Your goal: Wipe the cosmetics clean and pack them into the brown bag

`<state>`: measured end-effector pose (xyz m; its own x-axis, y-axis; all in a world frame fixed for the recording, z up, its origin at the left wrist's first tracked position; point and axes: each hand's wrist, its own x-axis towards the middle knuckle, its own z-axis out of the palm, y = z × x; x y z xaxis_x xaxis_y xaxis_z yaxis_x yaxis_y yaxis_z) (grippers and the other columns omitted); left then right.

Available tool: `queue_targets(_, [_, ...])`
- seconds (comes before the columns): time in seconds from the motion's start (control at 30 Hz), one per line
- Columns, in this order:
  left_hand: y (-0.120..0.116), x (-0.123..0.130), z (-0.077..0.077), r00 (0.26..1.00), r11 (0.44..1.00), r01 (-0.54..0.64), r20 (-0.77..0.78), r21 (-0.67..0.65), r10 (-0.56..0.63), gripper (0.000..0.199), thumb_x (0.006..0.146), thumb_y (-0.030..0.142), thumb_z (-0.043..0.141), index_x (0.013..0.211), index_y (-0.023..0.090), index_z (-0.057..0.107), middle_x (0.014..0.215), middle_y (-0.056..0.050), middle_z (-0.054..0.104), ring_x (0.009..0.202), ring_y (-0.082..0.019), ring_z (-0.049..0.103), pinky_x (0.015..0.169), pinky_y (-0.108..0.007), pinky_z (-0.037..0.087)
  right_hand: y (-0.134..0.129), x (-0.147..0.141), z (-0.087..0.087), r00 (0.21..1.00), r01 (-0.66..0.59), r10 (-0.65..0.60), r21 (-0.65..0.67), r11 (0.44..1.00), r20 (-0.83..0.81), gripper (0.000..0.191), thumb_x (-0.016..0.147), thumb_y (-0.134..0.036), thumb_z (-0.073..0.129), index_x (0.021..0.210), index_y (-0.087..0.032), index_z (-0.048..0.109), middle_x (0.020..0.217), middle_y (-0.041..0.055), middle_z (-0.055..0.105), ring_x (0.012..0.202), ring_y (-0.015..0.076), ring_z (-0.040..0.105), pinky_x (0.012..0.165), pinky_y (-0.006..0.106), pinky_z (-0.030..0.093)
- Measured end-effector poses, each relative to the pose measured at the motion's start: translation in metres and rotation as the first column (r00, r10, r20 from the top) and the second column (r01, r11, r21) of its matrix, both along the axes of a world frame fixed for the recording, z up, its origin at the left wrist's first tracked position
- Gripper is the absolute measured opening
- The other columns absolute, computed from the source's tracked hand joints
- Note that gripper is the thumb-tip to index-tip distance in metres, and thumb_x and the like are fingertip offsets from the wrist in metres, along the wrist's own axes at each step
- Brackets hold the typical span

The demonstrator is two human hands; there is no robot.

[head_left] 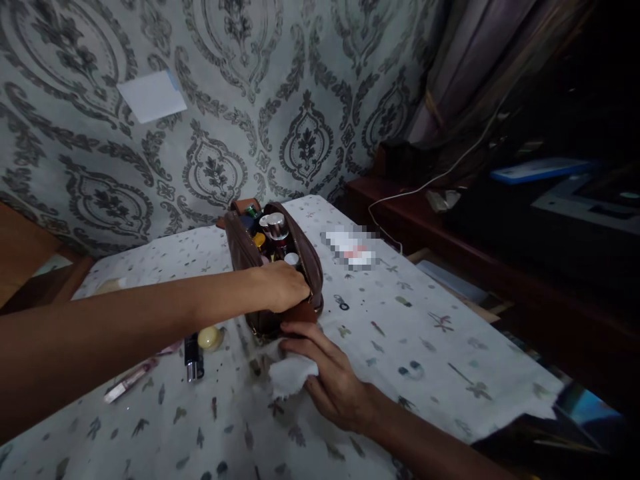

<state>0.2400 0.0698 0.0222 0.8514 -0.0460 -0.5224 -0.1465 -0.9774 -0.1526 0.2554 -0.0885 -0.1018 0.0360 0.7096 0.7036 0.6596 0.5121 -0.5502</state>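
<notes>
A brown toiletry bag [314, 273] stands unzipped on the table, packed with bottles and jars. Among them are a silver-capped bottle [277, 227] and a yellow-orange cap [259, 241]. My left hand [283, 285] reaches into the near part of the bag, its fingers hidden inside. At the bag's near end, my right hand [333, 373] has its fingertips against the bag's lower edge and holds a crumpled white tissue [293, 375]. Left of the bag lie a small round yellow jar [210, 338], a black tube with a silver end [192, 360] and a slim pink tube [131, 381].
A patterned white cloth [425, 347] covers the table. A blurred-out white item [353, 247] lies right of the bag. Beyond the table's right edge are a dark red wooden surface [425, 207] and a white cable [450, 170]. Patterned wallpaper [215, 160] is behind.
</notes>
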Motion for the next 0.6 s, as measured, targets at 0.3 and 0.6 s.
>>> queue_targets(0.3, [-0.015, -0.025, 0.044, 0.978, 0.996, 0.016, -0.208, 0.092, 0.003, 0.027, 0.086, 0.008, 0.05, 0.102, 0.012, 0.071, 0.088, -0.013, 0.076, 0.081, -0.026, 0.068, 0.076, -0.038, 0.046, 0.0, 0.001, 0.005, 0.999, -0.017, 0.018, -0.029, 0.999, 0.027, 0.036, 0.09, -0.009, 0.039, 0.124, -0.011, 0.05, 0.128, 0.02, 0.054, 0.127, 0.0244, 0.052, 0.102, 0.038, 0.051])
queue_targets(0.6, [-0.013, -0.021, 0.032, 0.976, 0.996, -0.072, -0.2, 0.06, 0.083, 0.034, 0.074, 0.006, 0.067, 0.106, 0.016, 0.069, 0.102, -0.015, 0.075, 0.091, -0.028, 0.067, 0.078, -0.036, 0.045, -0.005, 0.004, 0.01, 0.998, -0.003, 0.007, -0.067, 0.998, 0.06, 0.044, 0.081, -0.002, 0.043, 0.124, -0.01, 0.05, 0.129, 0.0202, 0.055, 0.13, 0.0228, 0.052, 0.104, 0.032, 0.05])
